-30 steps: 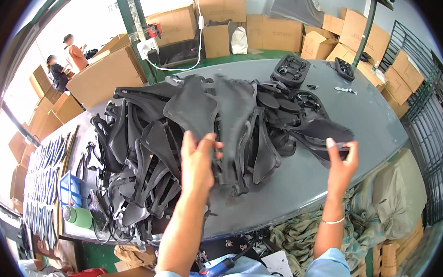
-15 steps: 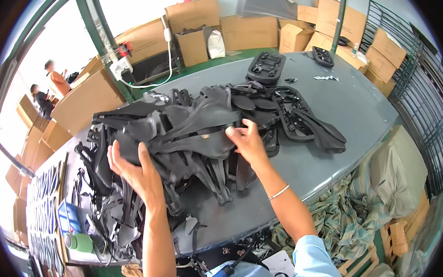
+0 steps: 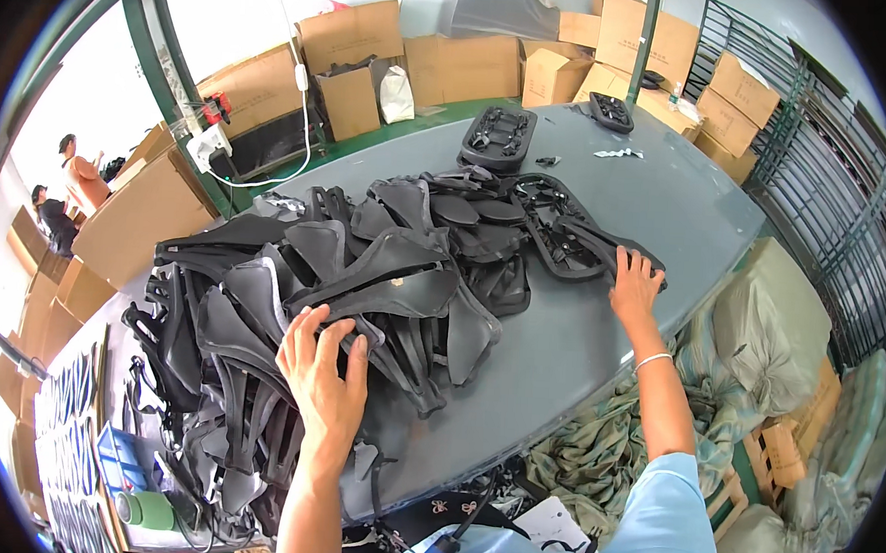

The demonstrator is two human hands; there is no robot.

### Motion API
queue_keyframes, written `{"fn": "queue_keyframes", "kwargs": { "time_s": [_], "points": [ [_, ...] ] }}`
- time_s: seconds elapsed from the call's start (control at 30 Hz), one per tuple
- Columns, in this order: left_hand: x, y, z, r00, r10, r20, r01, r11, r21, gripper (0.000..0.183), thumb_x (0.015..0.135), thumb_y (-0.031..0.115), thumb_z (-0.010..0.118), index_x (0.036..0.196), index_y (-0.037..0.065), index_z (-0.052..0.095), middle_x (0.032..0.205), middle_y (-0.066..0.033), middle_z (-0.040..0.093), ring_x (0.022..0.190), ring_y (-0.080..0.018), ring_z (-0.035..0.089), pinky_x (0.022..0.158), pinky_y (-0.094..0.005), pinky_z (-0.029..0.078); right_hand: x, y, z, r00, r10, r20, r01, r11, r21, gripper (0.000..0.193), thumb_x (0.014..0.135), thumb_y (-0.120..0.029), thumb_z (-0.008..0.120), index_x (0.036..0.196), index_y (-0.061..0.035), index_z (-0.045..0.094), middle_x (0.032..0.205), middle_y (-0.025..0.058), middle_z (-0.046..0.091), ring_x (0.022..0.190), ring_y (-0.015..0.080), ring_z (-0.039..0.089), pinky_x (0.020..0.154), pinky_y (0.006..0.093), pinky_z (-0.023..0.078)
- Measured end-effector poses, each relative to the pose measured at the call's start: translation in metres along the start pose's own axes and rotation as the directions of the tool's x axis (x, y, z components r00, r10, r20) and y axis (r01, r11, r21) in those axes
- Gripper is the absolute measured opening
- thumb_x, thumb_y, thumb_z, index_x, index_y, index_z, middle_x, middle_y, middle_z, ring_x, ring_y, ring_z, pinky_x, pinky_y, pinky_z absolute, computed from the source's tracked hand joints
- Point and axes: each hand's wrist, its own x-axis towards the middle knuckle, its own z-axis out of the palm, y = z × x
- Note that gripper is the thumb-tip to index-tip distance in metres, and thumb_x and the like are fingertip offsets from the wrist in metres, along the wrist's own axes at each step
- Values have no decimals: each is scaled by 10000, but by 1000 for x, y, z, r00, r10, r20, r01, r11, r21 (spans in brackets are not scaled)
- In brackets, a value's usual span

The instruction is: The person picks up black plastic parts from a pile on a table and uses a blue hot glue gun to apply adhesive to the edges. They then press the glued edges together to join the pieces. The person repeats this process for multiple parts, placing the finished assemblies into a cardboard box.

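Note:
A heap of black padded pieces with long strap-like arms (image 3: 358, 282) covers the left and middle of the grey table. My left hand (image 3: 326, 376) is at the heap's near side, fingers spread and thumb apart, holding nothing; whether its fingertips touch the pieces I cannot tell. At the heap's right end, my right hand (image 3: 637, 285) has its fingers curled over the outer end of a long black padded piece (image 3: 605, 243). That piece lies partly over an oval black moulded shell (image 3: 555, 212) with small black parts inside.
Farther back on the grey table (image 3: 569, 353) stand another black shell (image 3: 497, 137) and a smaller one (image 3: 611, 112). A blue basket (image 3: 121, 458) and a green cup-like container (image 3: 146, 509) are at the near left. Cardboard boxes (image 3: 464, 69) line the back; crumpled cloth (image 3: 593, 465) lies right.
My right hand has moved right from the heap to the long padded piece. My left hand has shifted right and nearer me. The top pieces of the heap lie differently, and the view has shifted.

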Motion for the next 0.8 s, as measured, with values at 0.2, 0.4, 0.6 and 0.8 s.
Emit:
{"fn": "queue_keyframes", "kwargs": {
  "time_s": [0.2, 0.4, 0.6, 0.8],
  "points": [
    [-9, -12, -6, 1000, -24, 2, 24, 998, -66, 213, 777, 105, 658, 981, 61, 613, 1138, -120, 545, 1128, -313, 479, 961, -425, 334, 20, 17, -16, 958, 283, -55, -247, 903, 350, 308, 840, -154, 548, 1134, -68, 517, 883, 193, 635, 765, 401, 611, 669, 458, 475],
    [-7, 18, -9, 998, -41, -46, 28, 965, -260, 231, 798, 76, 630, 1017, 16, 589, 1145, -154, 567, 1075, -308, 526, 933, -396, 407, 19, -30, -100, 876, 365, 316, -262, -190, 946, 521, 805, -170, 674, 1242, 29, 472, 1105, 136, 602, 973, 226, 580, 874, 354, 439],
    [11, 62, -15, 974, 209, 88, -196, 972, -132, 421, 759, 182, 681, 1154, 82, 576, 1345, -189, 417, 1271, -363, 361, 1036, -480, 263, 11, -170, -153, 900, -381, 211, -330, -282, 901, 546, 891, -297, 609, 1299, 19, 430, 1171, 116, 560, 1081, 180, 516, 953, 321, 393],
    [-3, -15, 3, 982, -85, 171, 24, 945, 327, 441, 792, 338, 662, 1188, 167, 573, 1352, -182, 408, 1299, -358, 319, 1024, -561, 214, 78, -205, -71, 985, 103, -137, 99, 313, 944, 521, 819, -281, 656, 1223, -2, 481, 1210, 210, 535, 1136, 350, 501, 962, 418, 390]
  ]
}}
